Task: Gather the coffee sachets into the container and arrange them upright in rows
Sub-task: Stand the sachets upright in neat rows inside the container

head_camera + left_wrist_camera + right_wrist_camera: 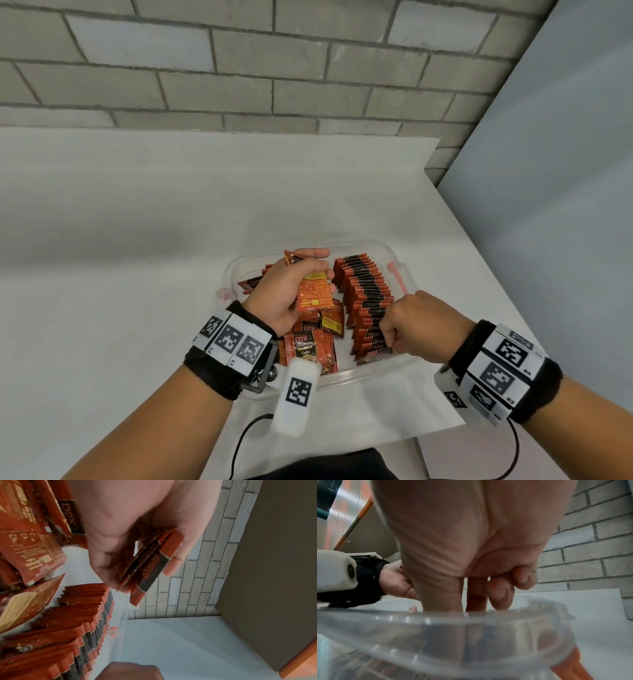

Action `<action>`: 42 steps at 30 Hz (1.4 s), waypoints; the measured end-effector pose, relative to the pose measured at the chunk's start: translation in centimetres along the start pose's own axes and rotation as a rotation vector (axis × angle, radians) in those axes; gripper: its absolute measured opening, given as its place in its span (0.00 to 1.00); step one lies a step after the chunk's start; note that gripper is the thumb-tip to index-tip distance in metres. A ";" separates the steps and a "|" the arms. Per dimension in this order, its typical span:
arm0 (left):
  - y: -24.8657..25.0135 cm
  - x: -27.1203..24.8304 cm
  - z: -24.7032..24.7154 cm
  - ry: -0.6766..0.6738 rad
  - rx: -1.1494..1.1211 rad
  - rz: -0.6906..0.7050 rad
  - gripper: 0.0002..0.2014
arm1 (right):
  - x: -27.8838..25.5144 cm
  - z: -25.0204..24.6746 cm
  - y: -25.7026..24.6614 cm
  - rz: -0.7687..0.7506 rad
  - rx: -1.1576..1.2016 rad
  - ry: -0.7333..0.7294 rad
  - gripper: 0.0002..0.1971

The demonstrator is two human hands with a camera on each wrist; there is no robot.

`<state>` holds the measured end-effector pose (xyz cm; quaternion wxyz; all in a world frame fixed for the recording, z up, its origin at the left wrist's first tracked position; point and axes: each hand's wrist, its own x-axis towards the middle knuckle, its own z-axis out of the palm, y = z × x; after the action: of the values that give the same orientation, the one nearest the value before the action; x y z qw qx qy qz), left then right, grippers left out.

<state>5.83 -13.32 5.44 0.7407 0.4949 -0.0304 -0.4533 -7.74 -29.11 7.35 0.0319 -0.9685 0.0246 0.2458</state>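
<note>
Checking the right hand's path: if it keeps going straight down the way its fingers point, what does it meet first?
Probably the row of upright sachets: the right hand sits at the row's near end inside the clear container, fingers pointing down. Whether they already touch is hidden.

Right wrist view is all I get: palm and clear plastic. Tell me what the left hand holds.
Observer: The left hand grips a small stack of sachets above the container.
Operator: Report what is already arranged.
Observer: One upright row fills the container's right side.
Operator: Say what is left.
Observer: Loose sachets lie flat in its left half.
</note>
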 end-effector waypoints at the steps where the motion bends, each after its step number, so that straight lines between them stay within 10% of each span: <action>1: 0.0 0.0 0.0 0.004 -0.001 -0.003 0.09 | 0.0 -0.1 0.0 -0.002 0.014 -0.012 0.06; 10: -0.3 0.4 0.1 0.047 0.108 -0.177 0.07 | -0.4 -0.7 0.6 0.090 0.199 -0.031 0.05; 17: -0.7 1.0 1.7 0.049 0.209 -0.311 0.08 | -0.7 -1.6 0.0 0.474 0.788 0.198 0.20; 42: -3.6 3.0 3.0 0.025 0.046 -0.425 0.19 | 0.2 -0.9 -1.4 0.527 1.014 0.272 0.14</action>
<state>3.81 -17.95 3.00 0.6171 0.5126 0.0733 -0.5925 -7.09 -27.79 8.09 0.4256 -0.8164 0.3827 0.0766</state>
